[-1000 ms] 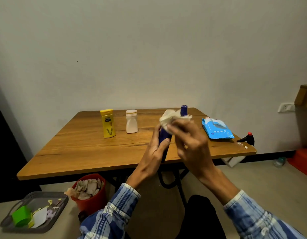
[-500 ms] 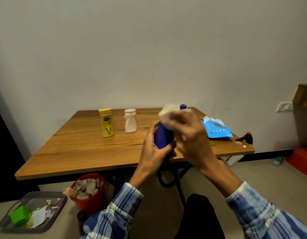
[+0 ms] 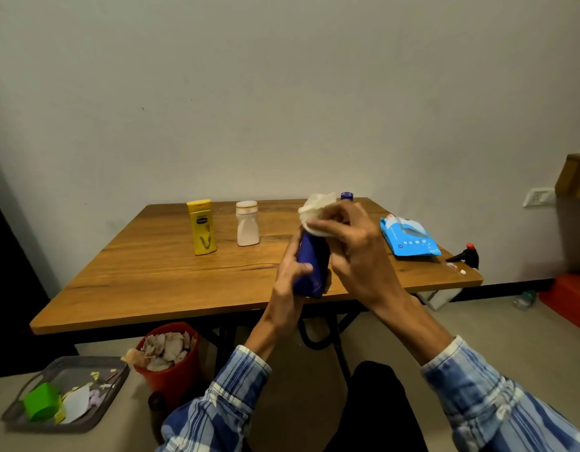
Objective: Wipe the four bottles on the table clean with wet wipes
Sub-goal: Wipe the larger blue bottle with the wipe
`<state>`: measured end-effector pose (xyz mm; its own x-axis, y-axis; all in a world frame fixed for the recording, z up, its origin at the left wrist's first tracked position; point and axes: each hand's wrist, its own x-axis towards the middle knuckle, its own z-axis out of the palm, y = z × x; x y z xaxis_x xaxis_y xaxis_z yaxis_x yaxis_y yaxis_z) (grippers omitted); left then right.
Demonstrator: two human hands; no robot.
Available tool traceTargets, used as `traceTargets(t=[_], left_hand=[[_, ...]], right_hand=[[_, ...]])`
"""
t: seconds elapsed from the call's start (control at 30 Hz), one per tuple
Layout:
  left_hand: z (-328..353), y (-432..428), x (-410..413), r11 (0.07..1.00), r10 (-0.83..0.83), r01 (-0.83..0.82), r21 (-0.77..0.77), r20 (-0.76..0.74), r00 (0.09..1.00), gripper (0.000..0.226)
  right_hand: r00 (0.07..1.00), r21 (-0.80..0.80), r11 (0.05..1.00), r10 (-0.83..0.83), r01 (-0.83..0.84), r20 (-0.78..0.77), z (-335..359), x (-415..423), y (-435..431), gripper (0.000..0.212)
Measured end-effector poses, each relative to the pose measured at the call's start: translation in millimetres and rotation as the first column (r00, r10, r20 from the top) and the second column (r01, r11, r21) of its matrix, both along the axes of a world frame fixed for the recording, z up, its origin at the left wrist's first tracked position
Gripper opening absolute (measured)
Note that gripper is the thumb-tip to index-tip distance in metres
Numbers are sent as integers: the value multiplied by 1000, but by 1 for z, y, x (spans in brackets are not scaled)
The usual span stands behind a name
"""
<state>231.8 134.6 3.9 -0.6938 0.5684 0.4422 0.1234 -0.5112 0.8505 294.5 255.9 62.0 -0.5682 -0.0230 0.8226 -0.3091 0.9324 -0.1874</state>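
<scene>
Left hand: our left hand (image 3: 289, 278) wraps the lower body of the dark blue bottle (image 3: 311, 256); the thumb (image 3: 302, 267) lies across the near face and the other fingers curl behind it, mostly hidden.
Right hand: our right hand (image 3: 355, 247) has its fingers (image 3: 326, 225) curled and pressed together over a bunched white wet wipe (image 3: 318, 205), pinching it against the bottle's shoulder.
Blue bottle: we hold it between both hands, lifted off the wooden table (image 3: 168, 282) above the near edge, tilted with its top leaning right and away. The body shows between the left thumb and the right palm.
Cap: the blue cap (image 3: 346, 196) pokes out just past the right fingertips, beside the wipe.
Wipe: it sits above the left fingers and under the right ones, touching the upper bottle.
Left of the fingers: a yellow lotion bottle (image 3: 201, 227) and a white bottle (image 3: 247, 223) stand upright on the table, near each other and well apart from our hands.
Right of the fingers: a blue wet-wipes pack (image 3: 409, 238) lies flat; beyond it, at the table corner, is a black item with a red tip (image 3: 466, 256).
Below the hands: on the floor stand a red bin (image 3: 173, 376) filled with crumpled wipes and a grey tray (image 3: 27, 386) holding a green cup (image 3: 41, 401) and scraps.
</scene>
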Motion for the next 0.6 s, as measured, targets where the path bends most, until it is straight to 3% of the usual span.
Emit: traceTargets(t=[0.07,0.2,0.27,0.33,0.4,0.53,0.6], left_hand=[[6,2,2,998,13,-20,61,115,993,47],[6,-5,-3,988,-27,-21,150,308,951,70],[7,-4,-3,992,-38,-1,127,302,953,69],[7,1,-3,996,-52,31,87,258,965,66],[9,4,-3,996,-54,32,88,249,967,63],[11,-3,-7,990,-62,12,141,353,934,60],[10,-4,-7,990,-79,26,140,388,918,59]], right_hand=[[1000,-18,1000,-18,17,-11,-2,0,-11,31],[987,256,957,112,-138,114,-24,11,-25,33],[993,154,982,106,-113,55,-18,4,-11,32],[998,-112,993,39,-44,-54,-6,-5,3,33],[998,-171,985,5,-16,-63,-2,-6,3,35],[994,199,974,97,-106,51,-30,12,-20,32],[988,263,953,131,-147,78,-35,15,-18,30]])
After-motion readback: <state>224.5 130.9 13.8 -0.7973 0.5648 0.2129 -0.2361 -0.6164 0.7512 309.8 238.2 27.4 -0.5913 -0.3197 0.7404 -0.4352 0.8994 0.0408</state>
